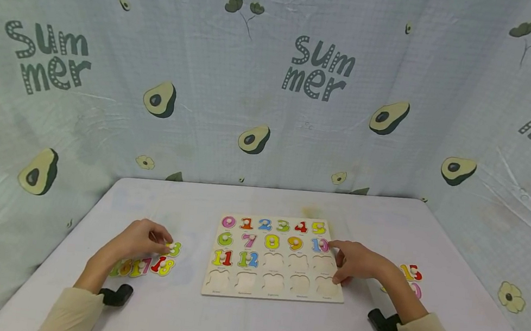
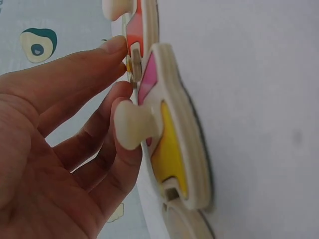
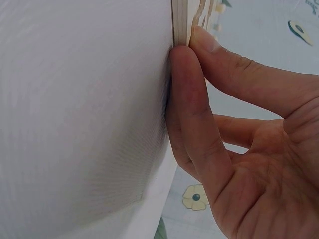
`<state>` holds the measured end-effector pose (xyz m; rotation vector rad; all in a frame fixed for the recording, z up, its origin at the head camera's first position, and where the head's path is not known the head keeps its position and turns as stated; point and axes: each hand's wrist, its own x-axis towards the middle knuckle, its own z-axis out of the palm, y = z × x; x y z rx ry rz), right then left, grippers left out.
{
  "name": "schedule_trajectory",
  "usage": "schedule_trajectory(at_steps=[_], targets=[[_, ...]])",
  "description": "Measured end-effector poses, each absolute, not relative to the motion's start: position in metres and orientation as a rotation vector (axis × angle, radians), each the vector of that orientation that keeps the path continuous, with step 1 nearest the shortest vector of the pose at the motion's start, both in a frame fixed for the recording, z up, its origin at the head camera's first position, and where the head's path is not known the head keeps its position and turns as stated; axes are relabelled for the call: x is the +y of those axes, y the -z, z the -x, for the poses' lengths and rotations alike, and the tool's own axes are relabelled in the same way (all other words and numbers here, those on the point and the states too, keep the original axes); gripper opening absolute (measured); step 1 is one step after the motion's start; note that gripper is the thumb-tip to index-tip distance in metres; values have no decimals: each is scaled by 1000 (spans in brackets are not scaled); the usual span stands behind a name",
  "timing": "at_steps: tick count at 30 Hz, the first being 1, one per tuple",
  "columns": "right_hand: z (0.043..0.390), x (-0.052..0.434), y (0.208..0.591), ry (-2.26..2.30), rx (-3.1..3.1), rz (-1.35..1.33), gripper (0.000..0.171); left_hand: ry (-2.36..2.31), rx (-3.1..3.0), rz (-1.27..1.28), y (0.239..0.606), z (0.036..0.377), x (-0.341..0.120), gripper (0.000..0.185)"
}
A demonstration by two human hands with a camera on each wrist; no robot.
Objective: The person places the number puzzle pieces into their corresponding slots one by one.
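Left hand pinching loose number pieces, right hand fingers straight against puzzle board.

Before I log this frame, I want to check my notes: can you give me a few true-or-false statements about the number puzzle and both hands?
1. The puzzle board has 0 to 12 seated in it. True.
2. The bottom row of the board is filled with pieces. False: its slots are bare.
3. The left hand is at the pile of loose number pieces left of the board. True; its fingers touch a piece's peg.
4. The right hand is lifted off the table. False: it rests at the board's right edge, fingers against it.
5. Loose pieces also lie to the right of the board. True.
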<state>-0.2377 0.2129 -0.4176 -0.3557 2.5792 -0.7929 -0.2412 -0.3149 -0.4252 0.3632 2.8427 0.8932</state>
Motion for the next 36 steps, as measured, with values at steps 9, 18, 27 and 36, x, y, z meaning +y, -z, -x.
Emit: schedule_trajectory(at_steps=[9,18,27,36], targets=[[238,213,417,794,2573,366,86,-888,2833,-397,426,240,-310,13],[237,213,416,822,2560,371,87,-866,2858,-427,425,239,-308,9],[237,212,414,813,2556,341,88,-848,2884,-385,424,238,-304,5],[236,212,415,812,2552,329,88,-846,2904,-406,418,236,-300,7]])
